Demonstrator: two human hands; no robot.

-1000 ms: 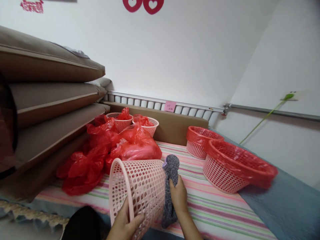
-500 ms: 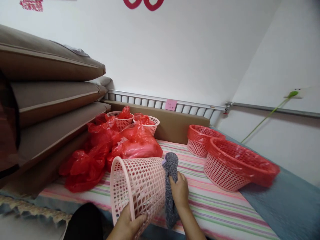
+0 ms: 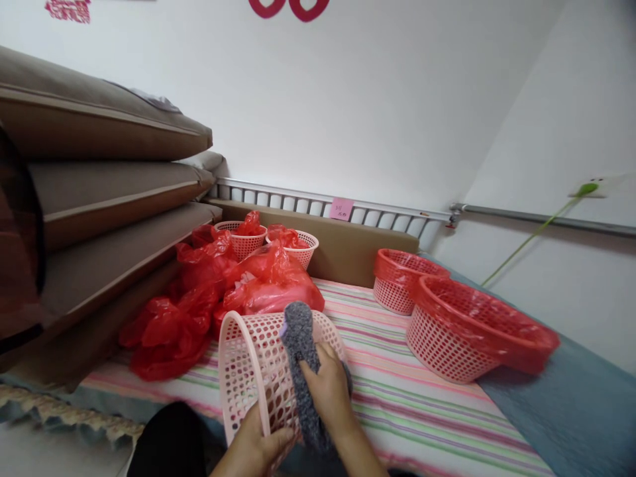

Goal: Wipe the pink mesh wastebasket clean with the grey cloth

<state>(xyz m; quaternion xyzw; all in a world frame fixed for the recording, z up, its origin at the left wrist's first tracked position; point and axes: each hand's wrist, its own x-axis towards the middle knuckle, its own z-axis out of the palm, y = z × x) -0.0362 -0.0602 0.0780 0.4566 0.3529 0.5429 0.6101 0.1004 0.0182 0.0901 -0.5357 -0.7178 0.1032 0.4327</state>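
Observation:
A pale pink perforated plastic basket (image 3: 263, 338) lies tipped on its side in front of me, its mouth facing left. My left hand (image 3: 258, 440) grips its rim from below, thumb outside, the other fingers partly hidden by the mesh. A grey speckled cloth (image 3: 304, 371) is pressed against the basket's outer wall by my right hand (image 3: 325, 384), whose fingers are closed over it. Just beyond the basket are crumpled red plastic bags (image 3: 275, 285), one with pink contents showing through.
Two baskets lined with red bags, a smaller one (image 3: 395, 295) and a larger one (image 3: 447, 348), stand at the right. Two more baskets (image 3: 246, 246) are at the back. Stacked cushions (image 3: 114, 192) rise on the left. Striped fabric (image 3: 422, 411) covers the surface.
My right hand has moved the grey cloth leftward, from the basket's base end onto the middle of its side wall. The left hand keeps its hold on the rim.

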